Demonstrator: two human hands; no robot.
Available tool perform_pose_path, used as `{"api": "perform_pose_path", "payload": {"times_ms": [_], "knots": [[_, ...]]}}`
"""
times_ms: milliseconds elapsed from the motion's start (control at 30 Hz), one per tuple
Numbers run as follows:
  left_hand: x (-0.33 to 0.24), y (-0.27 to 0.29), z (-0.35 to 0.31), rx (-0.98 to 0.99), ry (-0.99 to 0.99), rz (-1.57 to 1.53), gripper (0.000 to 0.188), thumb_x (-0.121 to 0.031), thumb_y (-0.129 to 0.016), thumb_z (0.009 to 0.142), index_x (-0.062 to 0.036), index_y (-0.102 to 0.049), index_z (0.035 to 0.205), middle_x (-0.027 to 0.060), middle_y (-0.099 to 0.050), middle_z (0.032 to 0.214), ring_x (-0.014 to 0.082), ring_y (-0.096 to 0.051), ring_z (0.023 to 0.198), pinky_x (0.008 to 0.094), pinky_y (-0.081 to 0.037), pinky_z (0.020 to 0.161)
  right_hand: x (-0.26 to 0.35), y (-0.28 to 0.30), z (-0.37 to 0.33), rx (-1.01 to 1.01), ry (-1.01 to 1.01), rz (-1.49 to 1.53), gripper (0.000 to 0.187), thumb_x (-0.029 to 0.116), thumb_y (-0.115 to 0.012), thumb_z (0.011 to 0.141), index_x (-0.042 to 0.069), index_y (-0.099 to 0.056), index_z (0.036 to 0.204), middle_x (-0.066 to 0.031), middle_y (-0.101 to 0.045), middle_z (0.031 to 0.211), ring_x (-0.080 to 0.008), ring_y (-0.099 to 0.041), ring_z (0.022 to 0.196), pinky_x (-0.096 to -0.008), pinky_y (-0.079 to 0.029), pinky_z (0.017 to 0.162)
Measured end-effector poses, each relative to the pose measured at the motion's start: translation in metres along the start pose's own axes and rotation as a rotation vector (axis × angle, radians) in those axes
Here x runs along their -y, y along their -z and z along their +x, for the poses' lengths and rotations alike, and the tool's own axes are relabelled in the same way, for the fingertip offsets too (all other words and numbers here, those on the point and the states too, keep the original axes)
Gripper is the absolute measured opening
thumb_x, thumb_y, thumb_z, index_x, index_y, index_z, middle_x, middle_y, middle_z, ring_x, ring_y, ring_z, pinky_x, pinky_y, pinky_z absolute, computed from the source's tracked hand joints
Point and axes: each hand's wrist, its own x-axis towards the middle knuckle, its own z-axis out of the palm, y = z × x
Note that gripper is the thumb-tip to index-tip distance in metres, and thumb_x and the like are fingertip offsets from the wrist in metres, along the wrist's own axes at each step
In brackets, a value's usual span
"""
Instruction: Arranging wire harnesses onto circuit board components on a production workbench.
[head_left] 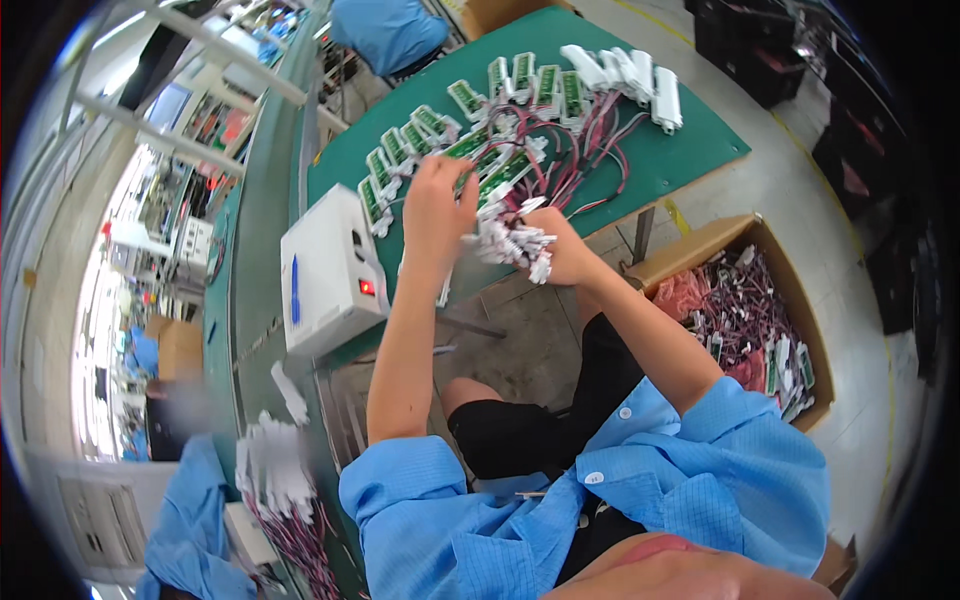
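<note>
My right hand (pixel 562 245) is closed around a bundle of wires ending in a cluster of white connectors (pixel 515 240), just off the near edge of the green table (pixel 690 150). Beside it, to the left, my left hand (pixel 438 200) has its fingers curled in a pinch. A sliver of green shows between finger and thumb, but what they hold is unclear. Beyond my hands, several green circuit boards (pixel 397 147) in white holders lie in an arc. Red, black and white wires (pixel 575 165) run from them toward the bundle. Several white cased units (pixel 667 100) lie at the far right.
A white box (pixel 330 265) with a lit red switch stands left, a blue pen (pixel 295 290) on it. At right, a cardboard box (pixel 822 370) holds wired parts. More white connectors with wires (pixel 275 465) lie at lower left. A blue cover (pixel 385 35) is beyond the table.
</note>
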Motion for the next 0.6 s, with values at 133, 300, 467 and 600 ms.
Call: {"api": "perform_pose_path", "payload": {"times_ms": [133, 300, 467, 600], "knots": [[-0.028, -0.032, 0.093, 0.176, -0.248, -0.086, 0.022, -0.009, -0.062, 0.08, -0.004, -0.063, 0.102, 0.0138, -0.059, 0.097, 0.0338, -0.058, 0.094, 0.0414, -0.046, 0.083, -0.006, -0.007, -0.005, -0.124, -0.028, 0.225, 0.02, 0.017, -0.065, 0.065, 0.004, -0.053, 0.073, -0.013, -0.052, 0.066, -0.0355, -0.048, 0.063, -0.038, -0.04, 0.057], [-0.035, -0.112, 0.174, 0.353, -0.615, 0.264, 0.036, -0.003, -0.062, 0.076, -0.0043, -0.059, 0.112, 0.0144, -0.06, 0.103, 0.0321, -0.059, 0.097, 0.0411, -0.048, 0.085, 0.018, 0.009, 0.004, -0.101, 0.001, 0.169, 0.024, 0.02, -0.067, 0.068, 0.003, -0.058, 0.081, -0.0188, -0.057, 0.072, -0.0396, -0.057, 0.07, -0.042, -0.044, 0.06], [-0.033, -0.174, 0.221, 0.471, -0.877, 0.146, 0.048, 0.01, -0.055, 0.072, -0.0003, -0.054, 0.118, 0.0148, -0.055, 0.124, 0.0322, -0.051, 0.116, 0.0384, -0.043, 0.096, 0.007, -0.003, -0.001, -0.031, -0.038, 0.147, 0.035, 0.025, -0.069, 0.064, 0.005, -0.061, 0.091, -0.0129, -0.059, 0.076, -0.0355, -0.058, 0.075, -0.0431, -0.044, 0.064], [-0.033, -0.186, 0.245, 0.653, -0.775, 0.082, 0.052, 0.009, -0.057, 0.07, -0.0049, -0.052, 0.119, 0.014, -0.057, 0.118, 0.0322, -0.051, 0.115, 0.04, -0.043, 0.094, 0.008, -0.002, 0.001, -0.04, -0.042, 0.157, 0.037, 0.025, -0.069, 0.063, 0.004, -0.06, 0.092, -0.0128, -0.057, 0.074, -0.0344, -0.057, 0.073, -0.0421, -0.044, 0.062]]}}
